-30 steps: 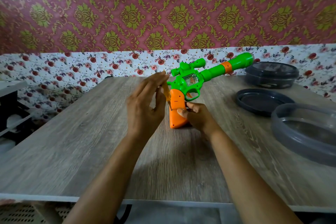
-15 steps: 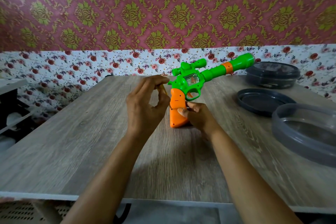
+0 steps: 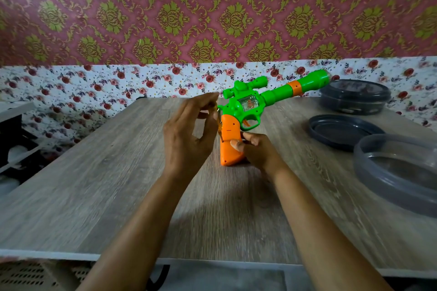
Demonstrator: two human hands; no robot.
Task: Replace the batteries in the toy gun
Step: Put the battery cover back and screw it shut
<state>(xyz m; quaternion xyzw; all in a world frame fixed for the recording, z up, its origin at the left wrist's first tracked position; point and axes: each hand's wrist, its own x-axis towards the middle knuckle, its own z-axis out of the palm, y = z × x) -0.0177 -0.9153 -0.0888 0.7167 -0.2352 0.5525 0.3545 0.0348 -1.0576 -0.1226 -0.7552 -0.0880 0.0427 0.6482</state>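
Task's thing: the toy gun [image 3: 246,106] stands at the centre of the frame on the butt of its orange handle [image 3: 227,149]. The green barrel slants toward the upper right.
Right grip: my right grip [image 3: 257,152] is curled round the lower handle from the right side, with the thumb pressed on the orange face. It alone props the toy upright on the desk [image 3: 113,184].
Left grip: my left grip [image 3: 186,139] sits just left of the handle, fingers loosely bent toward its rear edge. A thin orange strip [image 3: 219,125] shows there, which I judge to be the battery cover. I cannot tell whether the fingertips pinch it or only touch it.
Step in hand: I judge I am working the cover at the back of the handle. No batteries are visible.
Surroundings: a dark lidded tub [image 3: 354,98] is at upper right, with a dark shallow lid [image 3: 340,131] below it and a clear round tub [image 3: 399,172] at the right edge.
Risk, tipping: the gun balances on a small base, so a sideways push from the left could topple it if the right hold slackens.
Risk, cover: prying at an angle could bend or snap the thin strip or its catch.
Risk, loose parts: if the cover springs free, it or the batteries could drop and roll off the near edge.
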